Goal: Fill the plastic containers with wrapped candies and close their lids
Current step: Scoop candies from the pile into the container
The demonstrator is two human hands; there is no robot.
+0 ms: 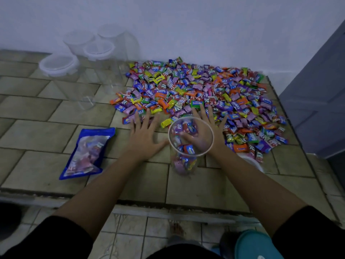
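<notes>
1. Tiled surface (37,128) against a pale wall, with tiled floor below its front edge.
2. Candy pile (196,86): many wrapped pieces in mixed colours, spread over the back right of the surface.
3. Jar (183,163): clear, upright and lidless at front centre, just before the pile and partly filled with candies.
4. Left hand (143,131): forearm stretched forward, palm down and flat on the tiles left of the jar. Fingers are straight and splayed, holding nothing, with tips at the pile's near edge. The thumb reaches the jar's side.
5. Right hand (217,134): forearm stretched forward, palm down behind and right of the jar, partly seen through it. Fingers are straight and spread over the candies, gripping nothing.
6. Blue bag (87,152): lying flat at front left, with a clear window showing candies.
7. Lidded containers (59,64): four, clear and empty, grouped at back left.
</notes>
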